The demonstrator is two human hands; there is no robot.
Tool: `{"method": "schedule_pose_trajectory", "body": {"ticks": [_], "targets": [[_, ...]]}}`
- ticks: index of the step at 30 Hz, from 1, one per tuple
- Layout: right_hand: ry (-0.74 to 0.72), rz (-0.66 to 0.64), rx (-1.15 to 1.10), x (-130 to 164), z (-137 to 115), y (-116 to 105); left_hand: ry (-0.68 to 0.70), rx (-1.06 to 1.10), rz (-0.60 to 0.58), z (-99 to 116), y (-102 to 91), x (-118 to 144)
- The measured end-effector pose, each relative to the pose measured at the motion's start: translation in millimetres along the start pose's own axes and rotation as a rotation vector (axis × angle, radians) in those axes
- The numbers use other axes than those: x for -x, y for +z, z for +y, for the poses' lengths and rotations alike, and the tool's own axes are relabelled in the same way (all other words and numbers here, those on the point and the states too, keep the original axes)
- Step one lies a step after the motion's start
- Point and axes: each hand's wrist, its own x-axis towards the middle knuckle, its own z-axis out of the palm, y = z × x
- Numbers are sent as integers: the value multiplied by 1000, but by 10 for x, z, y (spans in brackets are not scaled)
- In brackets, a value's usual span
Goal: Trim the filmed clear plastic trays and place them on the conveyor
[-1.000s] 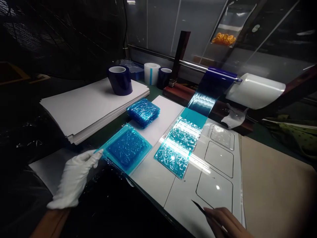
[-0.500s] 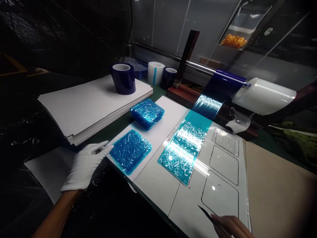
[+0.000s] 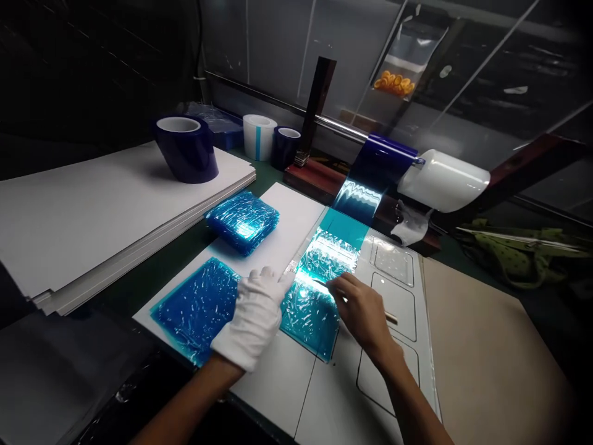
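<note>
At the left of the frame, a stack of white sheets point(image 3: 102, 204) is laid on the green table point(image 3: 266, 180), and a wide blue film roll point(image 3: 194, 154) is stood on it. In the lower left, a blue film-covered sheet point(image 3: 194, 309) is laid on white paper point(image 3: 296, 210); just above it, a thicker pile of blue film-covered squares point(image 3: 243, 221) is seen. Behind these, a white roll with a light-blue stripe point(image 3: 252, 137) is stood beside a smaller dark-blue roll point(image 3: 286, 151).

Near the centre, the gloved left hand point(image 3: 254, 315) is reached across the right side of the blue sheet, its fingertips brought to the left edge of the teal film strip point(image 3: 308, 312); whether anything is pinched in that grip cannot be told. The strip is spread down the centre of the frame and is joined at its top to a dark-blue film roll point(image 3: 389, 147) carried on a metal bar. By the bare right hand point(image 3: 354, 303), a slim pointed tool point(image 3: 391, 317) is pinched, its dark tip held over the strip. Right of the strip, rounded squares are outlined on a pale panel point(image 3: 393, 296), which is bordered at the lower right by a brown board point(image 3: 482, 346).
</note>
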Motion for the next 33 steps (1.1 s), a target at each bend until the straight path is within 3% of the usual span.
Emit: {"method": "schedule_pose_trajectory", "body": {"ticks": [5, 12, 26, 30, 33], "targets": [[-41, -49, 59, -500, -103, 146, 186, -425, -77, 71, 145, -310], [-84, -134, 107, -603, -90, 132, 231, -688, -115, 54, 172, -354], [93, -234, 202, 240, 580, -253, 318, -776, -120, 114, 51, -356], [214, -225, 142, 483, 631, -338, 327, -682, -109, 129, 6, -342], [289, -207, 32, 616, 536, -276, 354, -590, -96, 154, 24, -173]]}}
